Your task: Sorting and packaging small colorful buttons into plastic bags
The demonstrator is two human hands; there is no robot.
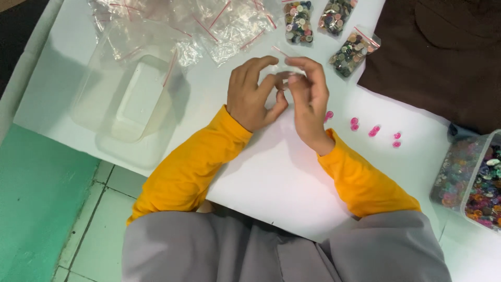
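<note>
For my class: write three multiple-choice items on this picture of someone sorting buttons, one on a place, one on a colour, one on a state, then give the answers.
1. Where do the loose buttons lie?
A. right of the hands
B. in the empty tub
C. on the floor

2. What colour are they?
A. green
B. pink
C. white

3. How is the clear tub on the left?
A. full of buttons
B. lidded
C. empty

Answers: 1 A, they sit on the white table beside the right hand. 2 B, all show pink. 3 C, nothing inside it.
</note>
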